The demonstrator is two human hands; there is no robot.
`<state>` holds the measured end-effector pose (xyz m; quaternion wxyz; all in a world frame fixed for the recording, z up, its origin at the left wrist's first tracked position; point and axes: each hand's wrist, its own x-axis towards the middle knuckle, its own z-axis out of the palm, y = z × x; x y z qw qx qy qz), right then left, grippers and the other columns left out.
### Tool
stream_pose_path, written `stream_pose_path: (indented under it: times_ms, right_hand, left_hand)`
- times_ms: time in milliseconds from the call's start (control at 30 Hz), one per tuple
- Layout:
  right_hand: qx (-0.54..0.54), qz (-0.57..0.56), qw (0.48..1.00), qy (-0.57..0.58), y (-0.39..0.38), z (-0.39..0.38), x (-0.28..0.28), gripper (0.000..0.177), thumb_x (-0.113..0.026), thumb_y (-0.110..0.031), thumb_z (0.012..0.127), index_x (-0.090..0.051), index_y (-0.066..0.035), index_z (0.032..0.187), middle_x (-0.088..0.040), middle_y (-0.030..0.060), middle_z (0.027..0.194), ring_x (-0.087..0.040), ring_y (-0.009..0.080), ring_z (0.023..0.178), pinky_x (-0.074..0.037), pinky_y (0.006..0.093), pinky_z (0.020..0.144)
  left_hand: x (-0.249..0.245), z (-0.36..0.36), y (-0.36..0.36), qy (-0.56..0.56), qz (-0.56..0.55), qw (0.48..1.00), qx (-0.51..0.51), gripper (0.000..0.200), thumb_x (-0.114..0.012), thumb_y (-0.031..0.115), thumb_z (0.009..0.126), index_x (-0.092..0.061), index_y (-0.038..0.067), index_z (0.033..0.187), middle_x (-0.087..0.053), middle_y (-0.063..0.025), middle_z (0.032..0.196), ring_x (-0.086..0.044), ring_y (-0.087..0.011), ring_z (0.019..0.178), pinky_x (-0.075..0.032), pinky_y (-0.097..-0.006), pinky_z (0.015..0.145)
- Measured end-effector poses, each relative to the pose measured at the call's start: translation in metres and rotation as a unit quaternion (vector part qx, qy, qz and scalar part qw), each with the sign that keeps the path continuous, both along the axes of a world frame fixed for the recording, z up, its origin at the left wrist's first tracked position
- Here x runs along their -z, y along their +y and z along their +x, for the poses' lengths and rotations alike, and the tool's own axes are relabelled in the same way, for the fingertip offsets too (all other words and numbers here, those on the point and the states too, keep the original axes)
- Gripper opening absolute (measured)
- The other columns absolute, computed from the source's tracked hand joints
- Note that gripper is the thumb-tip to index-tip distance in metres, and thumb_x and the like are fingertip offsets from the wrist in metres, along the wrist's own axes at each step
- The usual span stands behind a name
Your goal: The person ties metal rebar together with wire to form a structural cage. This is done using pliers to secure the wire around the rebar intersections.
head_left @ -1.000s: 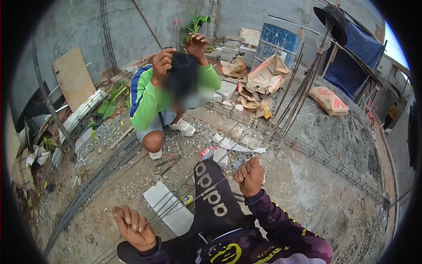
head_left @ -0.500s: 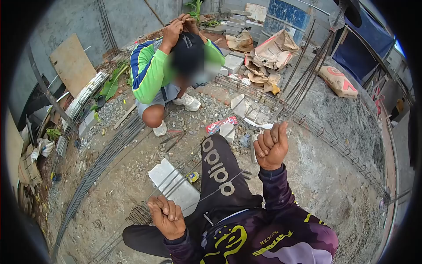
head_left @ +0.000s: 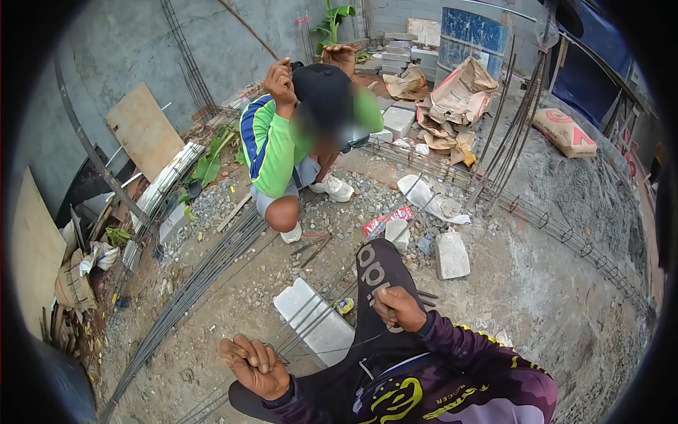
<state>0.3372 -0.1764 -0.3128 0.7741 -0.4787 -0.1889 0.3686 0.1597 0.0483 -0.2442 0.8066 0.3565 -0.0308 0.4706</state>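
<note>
A thin wire [head_left: 364, 343] runs between a left hand [head_left: 256, 367] and a right hand [head_left: 399, 309], apart with fingers curled, across dark trousers [head_left: 374, 318] near steel rods [head_left: 311, 319]; whether either hand grips it is unclear.

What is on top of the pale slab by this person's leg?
Several thin metal rods cross over the pale slab; whether they rest on it, I cannot tell. They cover narrow strips of its top, and its underside is out of sight.
</note>
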Motion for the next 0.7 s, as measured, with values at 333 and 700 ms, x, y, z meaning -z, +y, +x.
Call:
stream_pose_path:
  times_ms: [333,700]
  right_hand:
    - [-0.009,-0.026,0.998,-0.054,0.01,-0.015,0.008,0.048,-0.043,-0.038,0.104,-0.044,-0.009,0.065,-0.036,-0.0018,0.053,-0.032,0.0083,0.046,-0.029,0.0255,0.044]
    - [-0.434,-0.135,0.861,-0.227,0.034,-0.071,0.013,0.048,-0.056,-0.034,0.099,-0.06,0.001,0.067,-0.059,0.0036,0.076,-0.054,0.0108,0.069,-0.042,0.0298,0.064]
  left_hand:
    - [-0.011,-0.002,0.006,-0.045,-0.076,0.994,0.071,0.024,-0.043,0.028,0.105,-0.045,0.007,0.091,-0.04,-0.0004,0.067,-0.036,-0.0044,0.045,-0.031,-0.0174,0.037]
    - [-0.005,0.013,0.027,-0.101,-0.143,0.985,0.017,0.032,-0.038,0.031,0.106,-0.046,0.007,0.085,-0.038,0.0006,0.061,-0.033,-0.0046,0.041,-0.032,-0.019,0.034]
